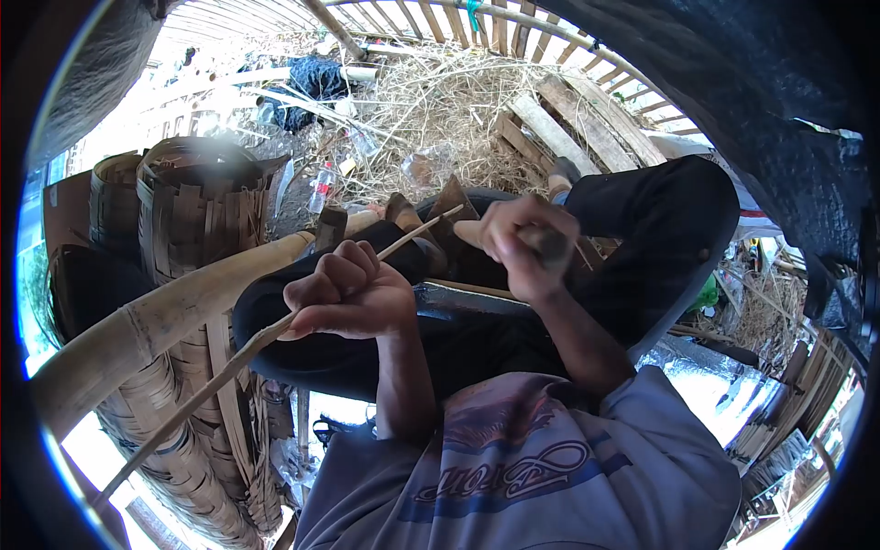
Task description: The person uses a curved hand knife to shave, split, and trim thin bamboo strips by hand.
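My left hand (348, 295) is closed round a long thin bamboo strip (220, 378). The strip slants from the lower left up to a tip near my right hand. My right hand (527, 240) is a fist round a tool with a thick, rounded handle (548, 244), whose butt end faces me. A brown, flat, pointed piece (447, 209) shows just left of that fist; I cannot tell whether it belongs to the tool. Both hands are above my crossed legs, apart from each other.
A thick bamboo pole (174, 307) runs along my left side, beside woven bamboo baskets (202, 197). Ahead lie dry straw (440, 101), wooden planks (573, 128) and a plastic bottle (321, 186). A slatted bamboo fence (500, 26) closes the far side.
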`<state>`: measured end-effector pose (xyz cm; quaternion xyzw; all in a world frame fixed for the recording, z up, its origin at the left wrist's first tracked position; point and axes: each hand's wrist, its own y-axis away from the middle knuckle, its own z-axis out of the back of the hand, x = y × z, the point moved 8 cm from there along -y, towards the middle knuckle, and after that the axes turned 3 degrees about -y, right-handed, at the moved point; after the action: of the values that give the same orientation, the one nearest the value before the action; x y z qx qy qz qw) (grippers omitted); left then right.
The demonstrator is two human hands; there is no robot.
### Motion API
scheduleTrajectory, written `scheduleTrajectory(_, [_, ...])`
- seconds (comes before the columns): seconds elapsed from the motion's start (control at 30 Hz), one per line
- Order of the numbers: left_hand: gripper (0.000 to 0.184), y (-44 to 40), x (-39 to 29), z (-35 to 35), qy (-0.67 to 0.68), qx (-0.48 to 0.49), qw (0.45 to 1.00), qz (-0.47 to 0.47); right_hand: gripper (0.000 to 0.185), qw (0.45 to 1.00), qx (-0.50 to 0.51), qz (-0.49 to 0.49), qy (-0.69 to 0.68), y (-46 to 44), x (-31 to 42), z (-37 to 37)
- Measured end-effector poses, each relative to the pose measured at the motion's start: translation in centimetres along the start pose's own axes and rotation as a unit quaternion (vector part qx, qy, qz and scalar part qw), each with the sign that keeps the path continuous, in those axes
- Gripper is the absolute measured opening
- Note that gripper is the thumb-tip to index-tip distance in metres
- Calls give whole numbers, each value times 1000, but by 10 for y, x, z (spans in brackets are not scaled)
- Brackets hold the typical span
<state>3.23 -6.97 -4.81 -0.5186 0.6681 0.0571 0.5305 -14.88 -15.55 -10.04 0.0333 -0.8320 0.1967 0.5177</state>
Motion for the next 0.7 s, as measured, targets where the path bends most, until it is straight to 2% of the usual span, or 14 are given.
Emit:
scheduleTrajectory(0.07, [47,1,-1,-6,4,4,1000,-5,22,994,-46,-98,34,6,-51,4])
scheduleTrajectory(0.2, [48,0,-1,-5,-12,-4,1000,-13,21,990,-55,-96,84,15,-45,14])
scheduleTrajectory(0.27, [48,-3,2,1,-17,0,1000,-14,21,993,-66,-27,-95,0,-6,9])
scheduleTrajectory(0.3, [49,-4,2,0,-16,-4,1000,-13,21,993,-65,-28,-93,-6,5,9])
scheduleTrajectory(0.37, [49,-4,1,1,-18,-6,1000,-9,18,981,-17,45,-188,-12,32,2])
scheduleTrajectory(0.4, [49,-4,0,1,-29,-5,1000,-11,18,981,-17,47,-188,-10,26,1])
scheduleTrajectory(0.47, [50,-5,0,-2,-36,-4,999,-15,19,992,-75,-30,-92,1,-21,10])
scheduleTrajectory(0.53, [50,-4,-1,-3,-52,-7,999,-11,19,990,-68,-100,66,19,-86,22])
scheduleTrajectory(0.6, [50,-2,-1,-4,-34,-9,999,-11,19,989,-74,-96,79,26,-103,30])
scheduleTrajectory(0.7, [49,-5,-2,2,-35,-26,999,-15,20,993,-92,-65,29,22,-78,31])
